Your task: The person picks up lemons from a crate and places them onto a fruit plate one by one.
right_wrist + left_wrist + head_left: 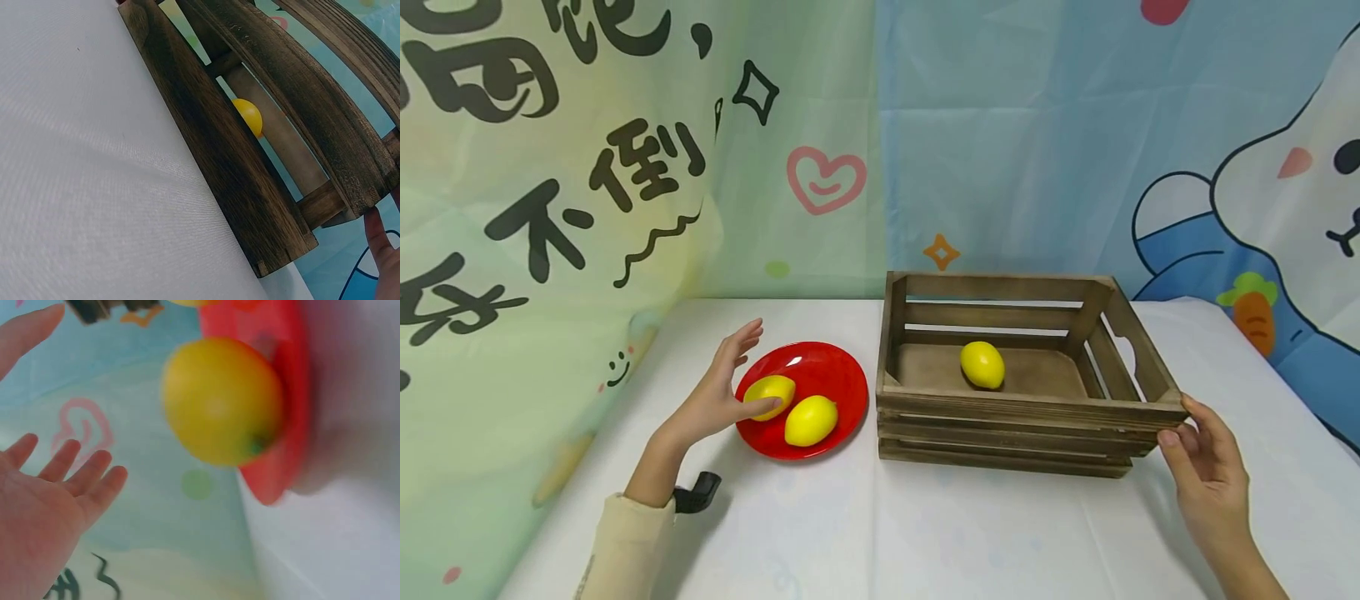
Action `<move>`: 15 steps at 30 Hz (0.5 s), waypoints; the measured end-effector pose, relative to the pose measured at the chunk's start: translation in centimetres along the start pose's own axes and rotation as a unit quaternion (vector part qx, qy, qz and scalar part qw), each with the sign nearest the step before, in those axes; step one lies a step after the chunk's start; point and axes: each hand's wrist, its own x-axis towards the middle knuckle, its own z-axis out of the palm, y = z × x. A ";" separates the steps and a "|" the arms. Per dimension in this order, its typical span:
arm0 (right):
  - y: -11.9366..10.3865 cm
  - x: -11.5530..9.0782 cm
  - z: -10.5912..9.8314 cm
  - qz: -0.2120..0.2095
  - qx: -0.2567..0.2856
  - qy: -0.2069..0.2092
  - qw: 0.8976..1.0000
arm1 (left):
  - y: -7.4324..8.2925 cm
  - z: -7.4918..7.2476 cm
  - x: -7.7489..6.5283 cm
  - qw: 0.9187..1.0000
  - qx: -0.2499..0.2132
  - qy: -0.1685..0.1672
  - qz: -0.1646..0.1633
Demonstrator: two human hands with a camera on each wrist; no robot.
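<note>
A red plate (852, 379) holds two yellow lemons, one at the left (770, 392) and one at the front (811, 422). Over the plate's left side is my left hand (722, 400), fingers spread and thumb crossing in front of the left lemon. In the left wrist view, a lemon (222, 403) appears apart from the palm and fingers. My right hand (1213, 475) holds the front right corner of a brown slatted wooden crate (1030, 425), thumb at the front and fingers at the side. Inside the crate lies another lemon (982, 365).
A white cloth (985, 533) covers the table under the plate and crate. Behind stands a printed backdrop (1000, 167) with writing, a heart and a cartoon rabbit. A black strap piece (697, 492) sits at the left wrist.
</note>
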 end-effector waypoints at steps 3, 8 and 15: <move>-0.2 0.0 -0.1 -0.003 0.006 -0.002 1.000 | 1.4 0.1 0.6 1.000 -0.005 0.000 0.025; -0.2 0.1 0.0 -0.007 0.020 -0.010 1.000 | 3.5 0.4 1.3 0.998 -0.024 -0.009 0.060; -0.3 0.0 -0.1 -0.002 0.014 -0.012 1.000 | 6.1 1.0 1.8 0.993 -0.060 -0.016 0.105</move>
